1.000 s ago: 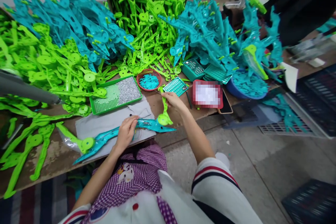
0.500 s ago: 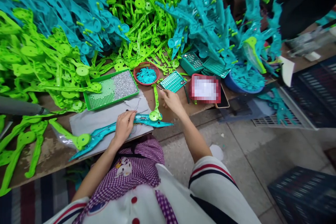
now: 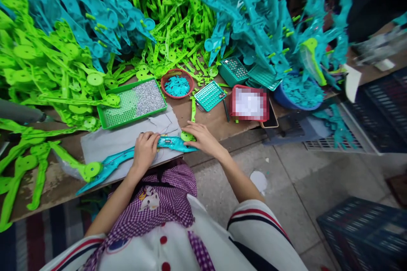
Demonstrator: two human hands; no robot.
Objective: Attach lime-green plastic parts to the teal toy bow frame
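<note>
**Both hands at long teal housing, lower centre of frame**

The long teal plastic housing (image 3: 119, 158) lies aslant at lower centre, partly over a grey cloth (image 3: 93, 142) on the tabletop (image 3: 182, 113). The left hand (image 3: 145, 149) is clamped on its middle, fingers bent over the top.

The right hand (image 3: 203, 139) is palm down at the housing's right end, fingers extended over the disc of a lime-green arm (image 3: 193, 114). Whether these fingers grip or only press cannot be told. The disc overlaps the housing in this view; its seating is hidden.

A second lime-green arm (image 3: 85, 170) has its disc at the housing's left end. Above the cloth, a green perforated tray (image 3: 119, 112) carries small metal pieces; just right of it, a red basket (image 3: 163, 84) contains teal pieces.
</note>
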